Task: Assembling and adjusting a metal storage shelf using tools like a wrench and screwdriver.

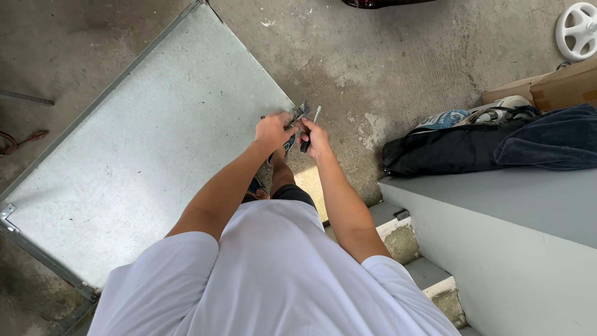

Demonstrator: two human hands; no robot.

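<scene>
A cardboard box sits at the far right on the concrete floor; its contents cannot be seen. Beside it a black fabric bag lies slumped, with a dark blue towel draped over one end and printed packets resting on top. A white plastic wheel stands behind the box.

A large flat galvanised sheet-metal panel, dull grey with a framed edge, lies on the floor. At its near corner the left hand is closed around a small metal bracket. The right hand is clamped on a slim tool with a dark handle, its tip just beside the bracket. A smooth grey painted ledge runs at right.
</scene>
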